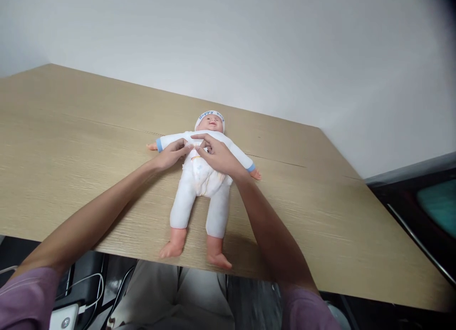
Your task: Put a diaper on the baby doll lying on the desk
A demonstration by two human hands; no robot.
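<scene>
A baby doll (210, 123) lies on its back on the table, feet toward me. It wears white clothes with blue cuffs and a white hat with blue lettering. Around its hips, over the clothes, sits a white diaper (204, 178) with orange marks at the front. My left hand (174, 153) is closed at the doll's belly, thumb and fingers pinching the diaper's upper edge. Close beside it, my right hand (219, 154) is also closed there with thumb and index finger, its back hiding part of the doll's side. The pinched edge is partly covered by my fingertips.
The wooden table (89, 154) reaches back to a pale wall (249, 44). A dark object with a teal panel (440, 206) stands off the right edge. Below the front edge are my legs, dark chairs, and a white device (64, 317) with a cable.
</scene>
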